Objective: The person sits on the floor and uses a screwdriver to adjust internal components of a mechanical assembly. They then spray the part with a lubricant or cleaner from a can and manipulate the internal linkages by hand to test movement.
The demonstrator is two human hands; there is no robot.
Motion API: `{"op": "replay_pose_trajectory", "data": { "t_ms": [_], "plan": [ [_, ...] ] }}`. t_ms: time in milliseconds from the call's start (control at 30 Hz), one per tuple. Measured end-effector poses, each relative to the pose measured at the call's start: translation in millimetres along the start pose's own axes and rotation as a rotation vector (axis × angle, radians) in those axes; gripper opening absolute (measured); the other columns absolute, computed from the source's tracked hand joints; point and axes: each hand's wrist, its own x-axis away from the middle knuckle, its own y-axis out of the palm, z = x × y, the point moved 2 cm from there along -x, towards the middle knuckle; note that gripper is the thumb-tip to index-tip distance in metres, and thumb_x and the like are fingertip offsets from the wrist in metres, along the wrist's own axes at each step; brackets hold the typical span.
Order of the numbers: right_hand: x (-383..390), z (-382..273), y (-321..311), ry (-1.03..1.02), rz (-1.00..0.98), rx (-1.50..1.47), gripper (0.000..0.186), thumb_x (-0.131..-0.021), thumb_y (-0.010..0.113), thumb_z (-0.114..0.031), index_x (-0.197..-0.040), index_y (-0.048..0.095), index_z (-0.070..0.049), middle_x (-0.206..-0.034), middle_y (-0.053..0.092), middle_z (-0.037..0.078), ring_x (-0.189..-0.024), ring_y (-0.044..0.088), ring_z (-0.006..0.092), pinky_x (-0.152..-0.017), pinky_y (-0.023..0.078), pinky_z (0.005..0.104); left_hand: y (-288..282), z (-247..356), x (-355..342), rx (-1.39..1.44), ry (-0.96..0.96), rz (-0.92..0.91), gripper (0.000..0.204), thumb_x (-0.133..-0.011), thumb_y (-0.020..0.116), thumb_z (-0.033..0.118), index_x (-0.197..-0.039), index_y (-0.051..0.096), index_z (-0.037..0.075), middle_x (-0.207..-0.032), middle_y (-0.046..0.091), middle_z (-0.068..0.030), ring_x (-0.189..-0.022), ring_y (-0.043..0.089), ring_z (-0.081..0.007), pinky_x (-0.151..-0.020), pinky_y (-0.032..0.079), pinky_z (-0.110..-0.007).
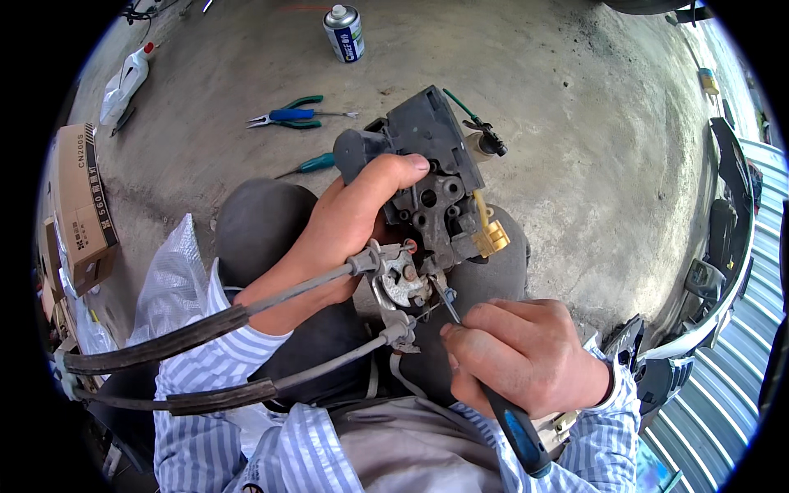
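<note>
Head view, logged from my remote station, largest item first.

Rough grey concrete floor (600, 123): bears the loose tools, probably so that they lie within reach.

Pale blue ridged sheet (764, 271): at far right, behind dark car-body parts.

Brown printed cardboard box (82, 197): at far left.

Dark-trousered knees (259, 218): raised under the work, which I judge they serve as a low bench.

Black-plastic and grey-metal latch-like mechanism (431, 131): in front of the body, above the lap, tilted; two grey cables with black sleeves (205, 333) run off it to the left, across the forearm.

Left hand (345, 205): wrapped about the mechanism's left side, thumb pressed on the black housing, other fingers mostly hidden from me; presumably it steadies the part against the tool.

Right hand (526, 349): fingers curled round a black-and-blue-handled screwdriver (518, 431), thumb and forefinger pinching near the shank, apparently for fine control. The tip sits at the lower metal levers; I cannot tell whether it touches.

White-and-blue spray can (349, 41): upright on the floor, well apart.

Green-handled pliers (302, 101): on the floor, a blue-handled tool (296, 114) lying across them.

Teal-handled screwdriver (316, 163): beyond the left knee.

Yellow plastic connector (493, 238): on the mechanism's right side, clear of both hands.
</note>
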Motion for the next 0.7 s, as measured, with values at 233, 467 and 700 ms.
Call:
{"op": "replay_pose_trajectory", "data": {
  "t_ms": [233, 467, 700],
  "plan": [
    [2, 6, -3, 0.046, 0.026, -0.128, 0.021, -0.064, 0.065, 0.0, -0.084, 0.065, 0.0, -0.07, 0.059, 0.007, -0.049, 0.059, 0.0203, -0.04, 0.047, 0.0319, -6, -5, -4, -0.025, 0.015, 0.025, 0.04, -0.097, 0.048, 0.033, -0.118, 0.061, 0.002, -0.102, 0.071, -0.0106, -0.087, 0.071, -0.0198, -0.073, 0.059, -0.036],
    [-5, -1, 2, 0.044, -0.039, 0.037, 0.021, -0.067, 0.069, -0.007, -0.085, 0.059, -0.001, -0.07, 0.052, 0.006, -0.051, 0.057, 0.0191, -0.04, 0.045, 0.0315, -1, 1, 0, -0.004, 0.05, 0.024, 0.038, -0.097, 0.049, 0.032, -0.116, 0.06, 0.001, -0.1, 0.071, -0.011, -0.086, 0.071, -0.0193, -0.074, 0.059, -0.034],
    [-24, -11, -15, 0.106, -0.165, -0.027, 0.016, -0.071, 0.068, -0.007, -0.083, 0.059, -0.002, -0.065, 0.053, 0.008, -0.049, 0.058, 0.022, -0.041, 0.045, 0.034, 0, 5, 5, -0.047, 0.084, 0.046, 0.041, -0.096, 0.05, 0.034, -0.117, 0.06, 0.0, -0.101, 0.07, -0.0115, -0.085, 0.07, -0.0201, -0.072, 0.058, -0.035]
  ]
}}
